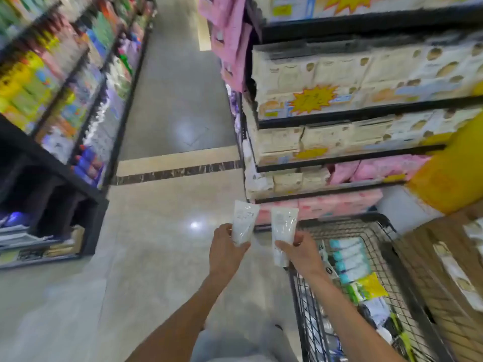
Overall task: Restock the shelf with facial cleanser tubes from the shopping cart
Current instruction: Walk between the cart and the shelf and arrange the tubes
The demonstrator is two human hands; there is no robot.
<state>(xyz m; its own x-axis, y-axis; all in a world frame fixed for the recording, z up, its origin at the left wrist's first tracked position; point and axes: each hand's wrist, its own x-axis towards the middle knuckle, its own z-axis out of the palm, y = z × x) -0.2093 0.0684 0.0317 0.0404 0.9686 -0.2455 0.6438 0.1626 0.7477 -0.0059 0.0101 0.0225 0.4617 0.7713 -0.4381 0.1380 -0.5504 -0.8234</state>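
Left hand (226,253), right hand (300,253) each grip white tube (243,222), (282,231); labels blurred; cart (386,226) cropped.

No wording can be read: the print on the two white tubes (244,222) is a faint blur, and the scrawled figures on the yellow starburst tag (315,98) at the shelf edge (366,112) are smeared beyond reading.

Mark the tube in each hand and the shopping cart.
left-hand tube (244,222): head view, middle of its white body.
right-hand tube (283,226): head view, upper body above the thumb.
shopping cart (347,219): head view, black far rim.
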